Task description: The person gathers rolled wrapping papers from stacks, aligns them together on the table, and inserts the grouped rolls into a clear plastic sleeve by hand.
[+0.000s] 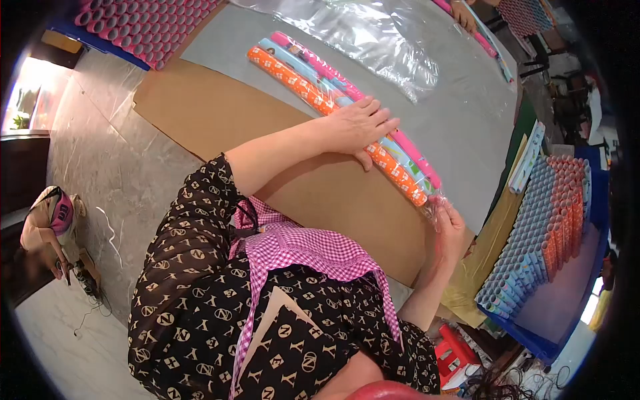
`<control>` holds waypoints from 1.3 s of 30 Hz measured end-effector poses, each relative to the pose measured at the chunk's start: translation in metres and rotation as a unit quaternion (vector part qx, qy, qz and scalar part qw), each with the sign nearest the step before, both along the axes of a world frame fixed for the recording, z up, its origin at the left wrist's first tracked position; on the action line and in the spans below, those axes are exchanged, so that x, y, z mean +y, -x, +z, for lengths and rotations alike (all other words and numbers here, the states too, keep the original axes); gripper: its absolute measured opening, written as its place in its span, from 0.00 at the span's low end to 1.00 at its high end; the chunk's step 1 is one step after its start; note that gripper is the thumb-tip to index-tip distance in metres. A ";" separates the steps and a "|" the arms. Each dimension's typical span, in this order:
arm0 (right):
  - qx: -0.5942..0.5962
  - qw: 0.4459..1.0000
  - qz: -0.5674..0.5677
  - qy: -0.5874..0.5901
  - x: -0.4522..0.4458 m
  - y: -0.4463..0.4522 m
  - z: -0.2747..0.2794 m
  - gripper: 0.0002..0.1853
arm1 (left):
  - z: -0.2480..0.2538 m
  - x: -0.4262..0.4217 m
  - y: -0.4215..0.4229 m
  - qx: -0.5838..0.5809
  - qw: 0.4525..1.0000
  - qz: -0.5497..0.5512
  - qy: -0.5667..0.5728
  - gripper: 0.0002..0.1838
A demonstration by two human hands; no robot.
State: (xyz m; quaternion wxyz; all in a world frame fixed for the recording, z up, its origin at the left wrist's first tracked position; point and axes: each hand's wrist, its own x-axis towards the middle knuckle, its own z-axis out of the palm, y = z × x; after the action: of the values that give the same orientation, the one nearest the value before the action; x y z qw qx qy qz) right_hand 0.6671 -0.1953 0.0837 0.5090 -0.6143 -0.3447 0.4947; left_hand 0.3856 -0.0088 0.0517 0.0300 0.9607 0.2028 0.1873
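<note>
Three wrapping paper rolls, an orange one (293,81), a light blue one (300,65) and a pink one (320,65), lie side by side in a clear plastic sleeve (432,205). Across their middle lies my left hand (360,125), its fingers over the far side and its thumb on the near side, gripping the bundle. At the rolls' near right end, my right hand (449,223) is closed on the gathered plastic of the sleeve. Part of the rolls is hidden under my left hand.
Clear plastic bags (373,40) lie farther back on the grey tabletop (467,133), with brown cardboard (200,113) along the near edge. Blue crates hold stacked pink rolls (140,27) and blue and orange rolls (540,233). Another person's hand (463,15) is at the far right.
</note>
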 end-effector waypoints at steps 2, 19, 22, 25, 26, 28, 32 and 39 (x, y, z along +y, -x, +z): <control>0.021 0.999 0.019 0.016 -0.003 -0.015 -0.003 0.12 | 0.001 -0.002 0.000 0.000 1.000 0.000 0.015 0.57; -0.113 0.980 0.091 0.137 0.007 0.011 -0.001 0.06 | -0.001 -0.001 0.003 0.016 0.999 0.004 0.027 0.56; -0.161 0.973 0.084 0.142 0.005 0.012 -0.003 0.08 | -0.001 -0.001 0.002 0.000 1.000 0.002 0.019 0.56; -0.160 0.978 0.070 0.116 0.006 0.017 -0.004 0.10 | -0.001 -0.002 0.002 0.012 1.000 0.006 0.027 0.56; -0.166 0.977 0.062 0.120 0.006 0.018 -0.005 0.11 | -0.002 -0.002 0.001 0.010 1.000 0.008 0.020 0.55; -0.173 0.976 0.056 0.123 0.008 0.020 -0.005 0.13 | -0.002 -0.002 0.001 0.008 1.000 0.012 0.013 0.55; -0.111 0.985 0.024 0.133 0.011 0.021 -0.008 0.12 | -0.001 -0.003 0.001 -0.002 1.000 0.008 0.022 0.55; -0.097 0.985 0.013 0.140 0.014 0.020 -0.013 0.12 | 0.000 -0.004 0.001 -0.011 1.000 0.003 0.018 0.56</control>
State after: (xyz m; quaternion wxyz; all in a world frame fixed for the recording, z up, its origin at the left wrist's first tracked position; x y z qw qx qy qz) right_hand 0.6470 -0.1817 0.0710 0.3753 -0.7200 -0.3276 0.4831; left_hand 0.3841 -0.0133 0.0517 0.0493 0.9573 0.2089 0.1937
